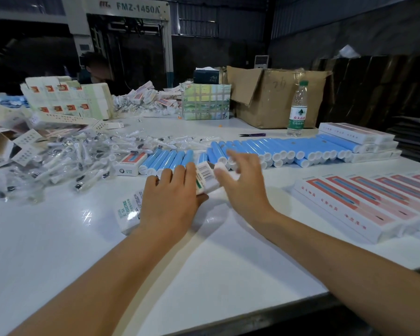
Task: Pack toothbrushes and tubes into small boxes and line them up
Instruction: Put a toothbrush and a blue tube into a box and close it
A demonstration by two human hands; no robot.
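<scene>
My left hand [171,197] grips a small white box [205,178] on the white table [204,263], thumb under its near side and fingers over its top. My right hand [243,183] hovers just right of the box's far end, fingers spread and slightly blurred, holding nothing. Behind both hands runs a long row of blue tubes [289,147] with white ends. A heap of bagged toothbrush heads [83,156] lies at the left. Packed long boxes [364,202] with red and pink fronts are lined up at the right.
Flat and folded small boxes [66,98] pile up at the back left. A cardboard carton [277,98], a water bottle [298,110] and small scissors [252,135] stand behind the tubes. More long boxes [357,135] are stacked at the far right. A person sits behind the piles.
</scene>
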